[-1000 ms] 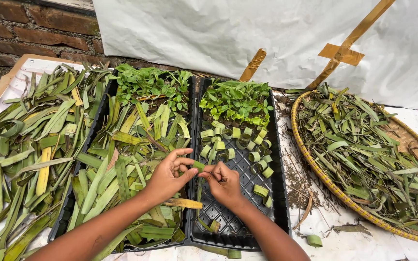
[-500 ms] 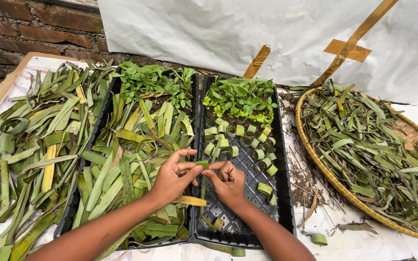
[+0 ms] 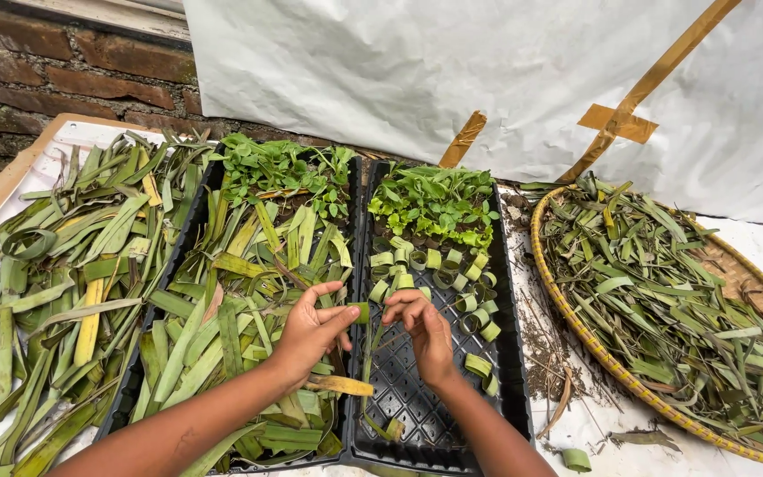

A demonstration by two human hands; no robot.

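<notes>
Both hands meet over the inner edges of two black plastic seedling trays. The left hand [image 3: 311, 331] has its grip closed on a short rolled piece of green leaf [image 3: 360, 312], pinched between thumb and forefinger, and the right hand [image 3: 424, 329] brings its fingertips together at the other end of the same piece, at 3 o'clock from it. I judge that two hands are needed because the leaf strip is stiff and would open again if only one side were held. The piece is small, fresh green, curled like a little ring, and a thin strip seems to hang down from it toward 6 o'clock.

The right black tray [image 3: 417, 424] holds many similar green leaf rings [image 3: 439, 269] at 12 o'clock from the hands, standing in the cells, with leafy green seedlings [image 3: 434, 203] behind them. The left black tray [image 3: 187, 230] is covered with long flat green and yellow leaf strips [image 3: 231, 327], close at hand as material. More long leaves [image 3: 37, 283] lie on the tabletop at 9 o'clock. A round woven bamboo basket [image 3: 567, 305] of thin leaf scraps sits at 3 o'clock, well apart.
</notes>
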